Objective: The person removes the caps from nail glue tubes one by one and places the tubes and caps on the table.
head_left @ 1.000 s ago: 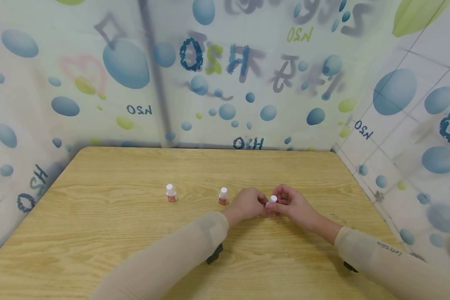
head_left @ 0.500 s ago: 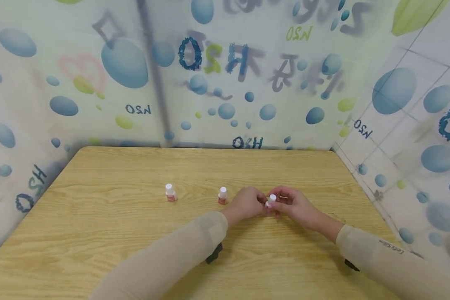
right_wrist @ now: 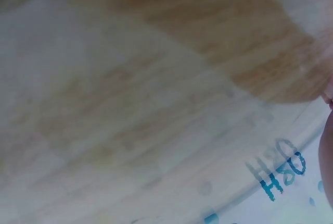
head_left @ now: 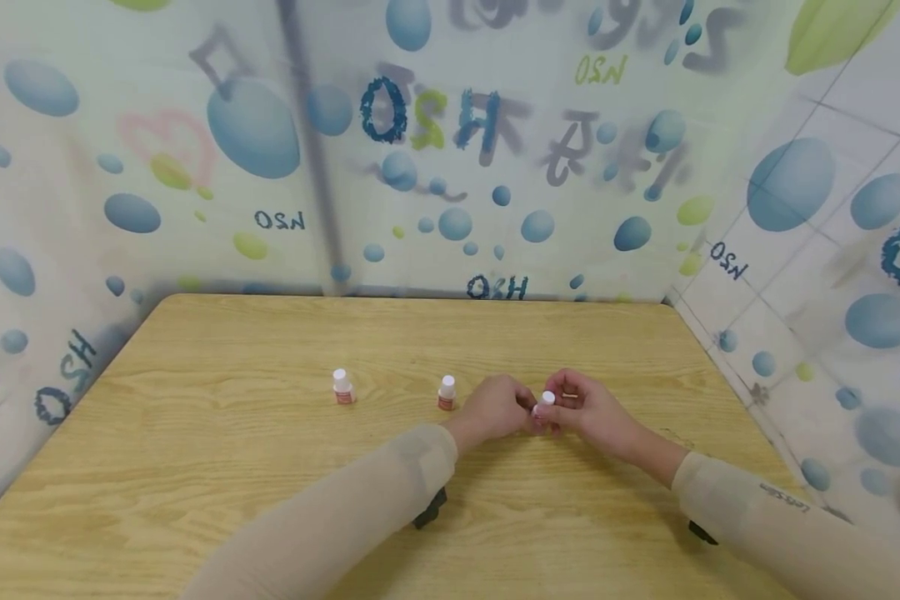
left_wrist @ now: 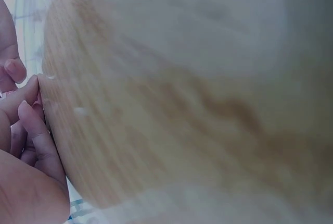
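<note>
A small white bottle (head_left: 546, 403) with a white cap and reddish label is between my two hands, right of the table's middle. My right hand (head_left: 591, 410) pinches it between thumb and fingers from the right. From the left, my left hand (head_left: 497, 406) curls its fingertips onto its lower part. The fingers hide most of the label. In the left wrist view the left hand (left_wrist: 31, 187) has its thumb and fingers drawn together, with the right hand (left_wrist: 7, 41) opposite. Only a sliver of the right hand (right_wrist: 327, 161) enters the right wrist view.
Two similar bottles stand upright on the wooden table (head_left: 232, 467): one bottle (head_left: 446, 394) just left of my left hand, another bottle (head_left: 342, 388) farther left. A printed wall covering (head_left: 420, 208) rises behind the table's back edge and along both sides.
</note>
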`<state>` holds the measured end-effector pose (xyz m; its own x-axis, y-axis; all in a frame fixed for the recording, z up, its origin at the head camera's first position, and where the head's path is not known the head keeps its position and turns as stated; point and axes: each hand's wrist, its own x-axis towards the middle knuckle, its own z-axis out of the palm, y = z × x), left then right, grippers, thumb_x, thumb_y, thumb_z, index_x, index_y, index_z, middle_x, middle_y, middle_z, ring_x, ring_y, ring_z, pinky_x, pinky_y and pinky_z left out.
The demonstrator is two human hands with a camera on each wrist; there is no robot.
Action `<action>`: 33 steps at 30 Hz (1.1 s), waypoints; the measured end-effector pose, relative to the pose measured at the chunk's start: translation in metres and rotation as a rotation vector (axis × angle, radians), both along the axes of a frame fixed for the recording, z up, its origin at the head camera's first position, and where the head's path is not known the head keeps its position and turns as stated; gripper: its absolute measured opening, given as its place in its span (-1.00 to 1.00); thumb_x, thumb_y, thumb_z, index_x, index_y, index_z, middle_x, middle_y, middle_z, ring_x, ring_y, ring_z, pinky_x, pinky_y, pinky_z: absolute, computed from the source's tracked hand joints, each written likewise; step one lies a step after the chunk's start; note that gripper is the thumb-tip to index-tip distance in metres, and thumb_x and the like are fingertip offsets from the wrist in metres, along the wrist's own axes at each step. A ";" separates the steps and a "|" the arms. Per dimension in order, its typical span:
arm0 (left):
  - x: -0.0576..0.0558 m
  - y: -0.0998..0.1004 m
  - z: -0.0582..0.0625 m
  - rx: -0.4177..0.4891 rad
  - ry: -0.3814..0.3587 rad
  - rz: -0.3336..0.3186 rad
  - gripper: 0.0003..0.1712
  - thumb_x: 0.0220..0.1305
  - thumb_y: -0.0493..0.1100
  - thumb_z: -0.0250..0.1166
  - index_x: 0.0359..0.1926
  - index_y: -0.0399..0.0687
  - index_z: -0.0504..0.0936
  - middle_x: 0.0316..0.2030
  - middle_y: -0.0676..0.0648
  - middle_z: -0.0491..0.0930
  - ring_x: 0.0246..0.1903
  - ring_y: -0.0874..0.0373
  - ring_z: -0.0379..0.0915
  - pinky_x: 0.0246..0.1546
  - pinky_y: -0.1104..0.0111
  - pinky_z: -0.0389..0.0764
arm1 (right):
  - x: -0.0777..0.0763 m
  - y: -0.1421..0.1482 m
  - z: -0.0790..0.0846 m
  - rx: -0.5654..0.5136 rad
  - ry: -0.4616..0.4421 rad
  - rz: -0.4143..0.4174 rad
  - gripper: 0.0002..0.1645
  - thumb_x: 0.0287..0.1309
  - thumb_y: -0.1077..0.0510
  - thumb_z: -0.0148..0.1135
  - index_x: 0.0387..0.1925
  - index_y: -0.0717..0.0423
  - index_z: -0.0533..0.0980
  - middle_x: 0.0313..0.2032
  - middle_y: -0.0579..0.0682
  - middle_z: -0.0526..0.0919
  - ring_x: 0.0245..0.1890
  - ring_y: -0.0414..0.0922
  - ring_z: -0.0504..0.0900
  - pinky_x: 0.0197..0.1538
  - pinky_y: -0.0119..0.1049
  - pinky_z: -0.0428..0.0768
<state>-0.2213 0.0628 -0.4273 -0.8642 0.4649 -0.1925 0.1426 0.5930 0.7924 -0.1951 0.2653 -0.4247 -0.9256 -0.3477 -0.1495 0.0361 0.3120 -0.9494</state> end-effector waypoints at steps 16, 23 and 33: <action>0.001 0.001 -0.003 -0.004 0.002 0.001 -0.85 0.16 -0.07 0.63 -0.29 0.05 0.84 -0.43 0.15 0.73 -0.43 0.26 0.50 -0.40 0.46 0.50 | 0.000 0.008 0.003 0.016 0.047 0.102 -0.61 0.50 0.25 0.24 0.25 0.34 0.48 0.06 0.19 0.61 -0.10 -0.04 0.69 -0.10 -0.22 0.75; -0.001 0.000 0.001 0.000 -0.018 0.016 -0.85 0.17 -0.08 0.63 -0.26 0.06 0.84 -0.44 0.13 0.71 -0.44 0.27 0.52 -0.40 0.46 0.51 | -0.003 0.000 0.006 0.053 -0.013 0.008 -0.40 0.35 0.09 0.47 0.20 0.29 0.37 -0.01 0.12 0.56 -0.09 -0.06 0.68 -0.08 -0.26 0.75; -0.001 0.001 -0.002 0.019 -0.041 0.004 -0.88 0.19 -0.09 0.62 -0.29 0.07 0.84 -0.43 0.14 0.73 -0.46 0.27 0.55 -0.40 0.46 0.53 | -0.001 0.003 0.005 0.050 0.032 0.008 -0.54 0.38 0.21 0.42 0.12 0.34 0.41 -0.05 0.13 0.58 -0.11 -0.07 0.67 -0.11 -0.28 0.74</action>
<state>-0.2226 0.0638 -0.4288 -0.8577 0.4654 -0.2187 0.1076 0.5783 0.8087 -0.1957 0.2679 -0.4199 -0.9273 -0.3483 -0.1371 0.0031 0.3591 -0.9333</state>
